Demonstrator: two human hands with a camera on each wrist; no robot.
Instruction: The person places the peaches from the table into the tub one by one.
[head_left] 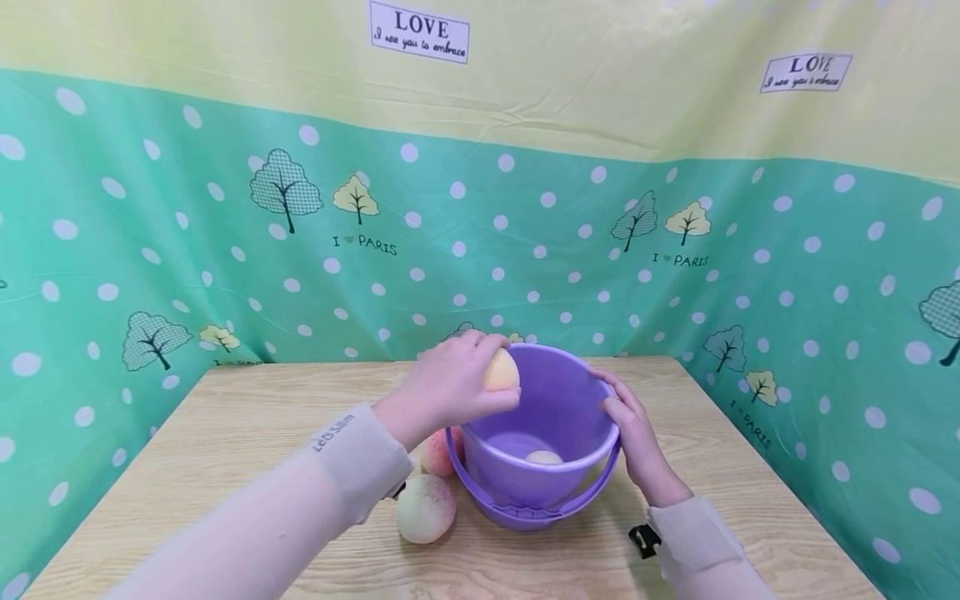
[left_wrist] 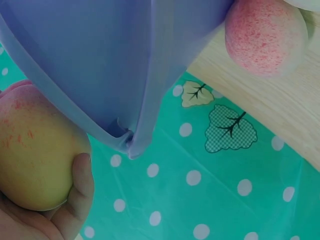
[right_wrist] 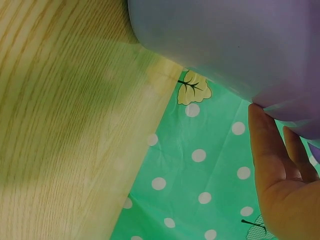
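A purple bucket point(head_left: 525, 492) stands on the table, tilted somewhat, its handle hanging down at the front. My left hand point(head_left: 457, 379) holds a yellow-orange peach point(head_left: 502, 372) at the left side of the bucket's rim. In the left wrist view this peach point(left_wrist: 40, 150) has a red blush, and a fingertip curls round its side. The right hand point(head_left: 633, 425) grips the bucket's right rim; in the right wrist view its fingers point(right_wrist: 270, 140) touch the outer wall. Inside the bucket lies a pale round thing point(head_left: 543, 457), mostly hidden by the near wall.
Left of the bucket, a whitish-green peach point(head_left: 426, 508) lies on the wooden table point(head_left: 247, 467). A pink-red peach point(head_left: 438, 454) sits behind it, partly covered by the left wrist and bucket. A green and yellow printed curtain point(head_left: 450, 217) surrounds the table's back and sides.
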